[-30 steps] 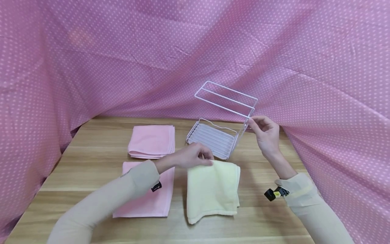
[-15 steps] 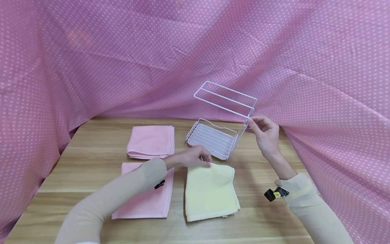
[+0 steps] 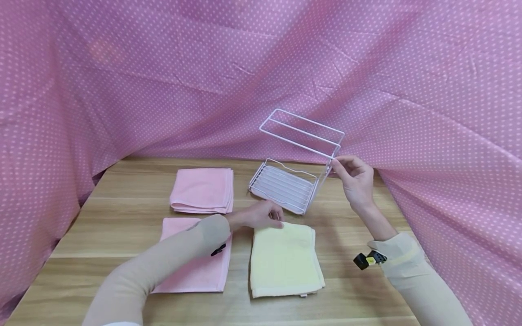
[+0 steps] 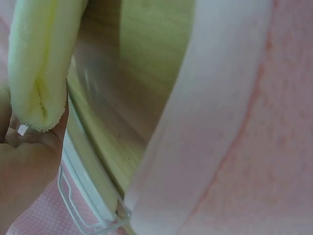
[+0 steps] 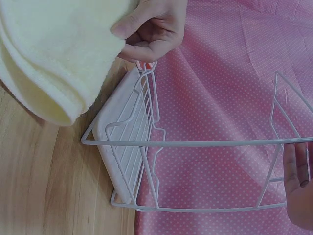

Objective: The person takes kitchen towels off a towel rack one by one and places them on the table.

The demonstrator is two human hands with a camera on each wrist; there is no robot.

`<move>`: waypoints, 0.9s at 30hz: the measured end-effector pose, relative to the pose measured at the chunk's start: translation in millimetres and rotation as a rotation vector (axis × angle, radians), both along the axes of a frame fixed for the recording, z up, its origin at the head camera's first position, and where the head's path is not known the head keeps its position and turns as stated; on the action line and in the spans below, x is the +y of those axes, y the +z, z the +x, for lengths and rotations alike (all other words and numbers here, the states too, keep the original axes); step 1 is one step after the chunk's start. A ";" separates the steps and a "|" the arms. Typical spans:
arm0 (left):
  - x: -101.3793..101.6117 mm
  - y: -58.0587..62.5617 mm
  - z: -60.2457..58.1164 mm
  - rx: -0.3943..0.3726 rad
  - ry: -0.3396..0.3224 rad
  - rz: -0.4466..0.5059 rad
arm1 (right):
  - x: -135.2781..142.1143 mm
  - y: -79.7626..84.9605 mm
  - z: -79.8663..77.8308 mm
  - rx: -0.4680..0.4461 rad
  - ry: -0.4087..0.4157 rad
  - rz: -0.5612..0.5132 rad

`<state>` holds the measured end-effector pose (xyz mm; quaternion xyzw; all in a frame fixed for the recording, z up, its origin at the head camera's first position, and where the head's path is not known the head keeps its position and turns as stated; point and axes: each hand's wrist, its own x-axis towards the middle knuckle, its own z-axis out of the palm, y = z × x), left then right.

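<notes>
My left hand [image 3: 261,214] pinches the top edge of a folded pale yellow towel [image 3: 287,262]. The towel hangs in soft layers in the right wrist view, its lower fold bulging open. In the head view my right hand [image 3: 355,181] grips the upright side wire of a white wire rack [image 3: 285,186] between thumb and fingers. A flat slatted tray forms the rack's base, and three long bars reach out leftward at its top. The left wrist view shows the towel's rounded fold [image 4: 41,98] close up beside the left hand.
A folded pink towel [image 3: 201,190] lies left of the rack on the wooden table [image 3: 98,226]. Nearer, the left forearm partly covers a second, flat pink towel [image 3: 195,280]. Pink dotted cloth [image 3: 204,90] hangs behind the table and along its sides.
My left hand has come slightly nearer with the yellow towel, whose wavy lower edge now hangs straighter and squarer. The left forearm has shifted right. My right hand and the rack stay put.
</notes>
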<state>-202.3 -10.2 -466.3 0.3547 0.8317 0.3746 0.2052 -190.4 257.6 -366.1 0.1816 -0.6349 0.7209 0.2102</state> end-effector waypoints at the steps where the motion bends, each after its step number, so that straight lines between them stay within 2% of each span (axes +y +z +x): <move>1: 0.3 -1.0 0.2 0.005 0.002 -0.004 | -0.2 0.1 0.1 -0.001 -0.001 -0.002; 13: 0.6 -9.4 -5.5 0.041 0.011 -0.053 | -1.4 -1.2 -1.1 -0.004 0.001 -0.015; 17: -0.8 -8.1 -6.3 0.030 0.006 -0.052 | -1.0 -0.6 -3.0 -0.004 0.004 -0.017; 21: -5.5 -5.5 -6.2 0.007 0.028 -0.037 | 0.3 -0.1 -2.9 -0.019 -0.007 -0.017; 27: -23.2 2.1 -5.8 0.019 0.043 0.012 | 5.5 -1.8 0.4 -0.032 0.001 -0.045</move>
